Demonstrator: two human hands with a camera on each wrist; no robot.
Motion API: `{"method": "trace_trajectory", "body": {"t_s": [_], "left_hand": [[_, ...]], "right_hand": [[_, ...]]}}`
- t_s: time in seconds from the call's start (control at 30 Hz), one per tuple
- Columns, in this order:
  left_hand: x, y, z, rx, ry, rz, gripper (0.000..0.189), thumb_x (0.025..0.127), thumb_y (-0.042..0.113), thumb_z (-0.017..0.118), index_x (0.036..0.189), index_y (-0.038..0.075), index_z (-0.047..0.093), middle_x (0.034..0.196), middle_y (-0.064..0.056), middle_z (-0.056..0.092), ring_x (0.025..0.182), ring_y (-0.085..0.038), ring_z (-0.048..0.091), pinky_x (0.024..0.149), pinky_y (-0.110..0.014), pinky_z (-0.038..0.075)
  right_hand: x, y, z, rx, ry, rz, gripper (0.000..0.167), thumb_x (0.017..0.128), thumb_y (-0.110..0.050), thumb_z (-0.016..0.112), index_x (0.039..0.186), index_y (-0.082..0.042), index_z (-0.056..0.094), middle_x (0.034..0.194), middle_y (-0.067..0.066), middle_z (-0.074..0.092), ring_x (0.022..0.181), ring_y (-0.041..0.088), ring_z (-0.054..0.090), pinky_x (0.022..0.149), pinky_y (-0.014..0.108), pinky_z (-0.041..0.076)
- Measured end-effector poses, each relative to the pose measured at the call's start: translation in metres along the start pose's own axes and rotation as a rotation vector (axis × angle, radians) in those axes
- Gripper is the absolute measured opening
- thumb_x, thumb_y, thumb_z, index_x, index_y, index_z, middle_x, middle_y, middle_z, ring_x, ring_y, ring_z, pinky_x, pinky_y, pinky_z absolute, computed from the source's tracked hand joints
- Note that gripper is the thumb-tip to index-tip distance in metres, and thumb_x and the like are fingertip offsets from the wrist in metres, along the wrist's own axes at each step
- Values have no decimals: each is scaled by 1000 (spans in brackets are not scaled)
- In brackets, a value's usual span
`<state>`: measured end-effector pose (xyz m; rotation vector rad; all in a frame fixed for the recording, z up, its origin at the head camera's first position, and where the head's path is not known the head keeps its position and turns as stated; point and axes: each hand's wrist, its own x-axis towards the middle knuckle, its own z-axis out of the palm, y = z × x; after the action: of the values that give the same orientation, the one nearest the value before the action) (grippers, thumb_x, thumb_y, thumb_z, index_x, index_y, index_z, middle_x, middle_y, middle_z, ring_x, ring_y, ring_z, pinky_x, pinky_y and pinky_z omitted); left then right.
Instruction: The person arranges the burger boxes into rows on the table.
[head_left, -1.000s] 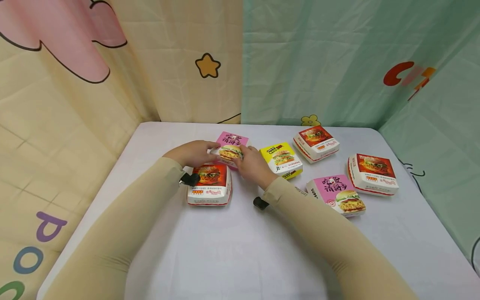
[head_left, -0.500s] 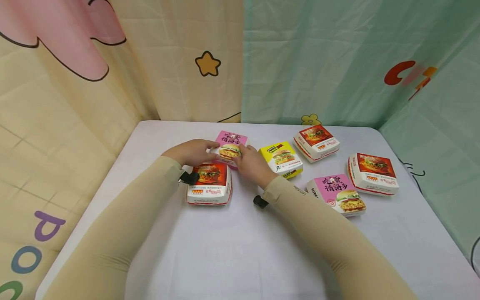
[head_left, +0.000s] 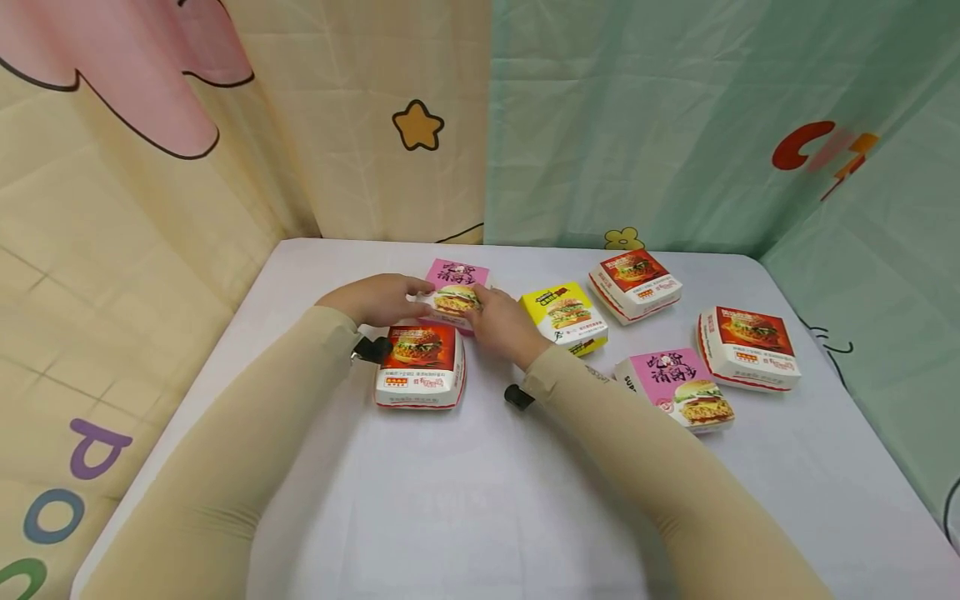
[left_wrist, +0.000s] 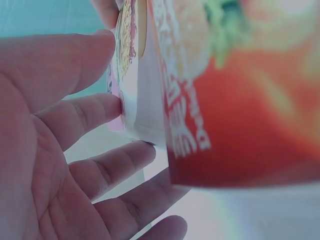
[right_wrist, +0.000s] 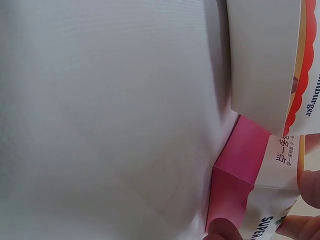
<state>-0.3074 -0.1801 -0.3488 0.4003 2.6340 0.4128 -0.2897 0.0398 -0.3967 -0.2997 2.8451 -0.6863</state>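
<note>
A pink-topped burger box [head_left: 459,273] lies near the back of the table, between the two hands. My left hand [head_left: 373,300] is at its left side; in the left wrist view the fingers [left_wrist: 82,117] stretch out with the tips right at the box's side. From the right, my right hand [head_left: 506,323] holds the pink box, thumb over its top edge; the right wrist view shows fingertips about its pink and white side [right_wrist: 245,155]. Just in front sits a red-topped white burger box [head_left: 422,371], which fills the right of the left wrist view.
To the right of the hands are a yellow burger box [head_left: 567,317], a second pink burger box [head_left: 678,387] and two more red-topped boxes, one at the back [head_left: 633,287] and one far right [head_left: 750,350]. Curtains [head_left: 637,125] rise behind the white table [head_left: 442,500].
The pink box between the hands has shifted slightly to the left. My left hand has moved left with it, its thumb and fingers now further apart. The right hand has followed a little.
</note>
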Motion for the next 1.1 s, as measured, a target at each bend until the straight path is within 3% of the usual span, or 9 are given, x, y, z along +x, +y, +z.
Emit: {"method": "trace_trajectory", "body": {"t_s": [0.27, 0.47, 0.83, 1.1], "left_hand": [[-2, -7, -2, 3, 3, 18, 62, 105, 48, 59, 160, 22, 47, 162, -15, 50, 151, -41, 42, 124, -66, 30], [-6, -13, -3, -18, 5, -11, 61, 105, 44, 58, 161, 24, 45, 162, -15, 50, 150, -41, 44, 122, -67, 33], [-8, -26, -2, -114, 3, -11, 63, 107, 42, 58, 163, 22, 38, 160, -20, 49, 143, -42, 50, 116, -64, 43], [-7, -39, 3, -186, 16, -33, 64, 107, 45, 56, 165, 28, 35, 161, -20, 48, 138, -41, 55, 113, -63, 46]], "right_hand": [[5, -6, 0, 56, -36, 29, 66, 109, -38, 55, 168, -18, 30, 166, 8, 45, 152, 28, 45, 126, 47, 36], [12, -8, 1, 101, -61, 56, 66, 109, -38, 55, 168, -24, 29, 167, 6, 44, 152, 29, 45, 126, 49, 36], [16, -13, 0, 118, -70, 58, 62, 109, -38, 56, 166, -28, 35, 164, 6, 49, 147, 29, 49, 124, 49, 39], [24, -14, 2, 175, -86, 80, 61, 108, -39, 58, 165, -32, 36, 167, 4, 45, 148, 28, 46, 125, 49, 37]]}}
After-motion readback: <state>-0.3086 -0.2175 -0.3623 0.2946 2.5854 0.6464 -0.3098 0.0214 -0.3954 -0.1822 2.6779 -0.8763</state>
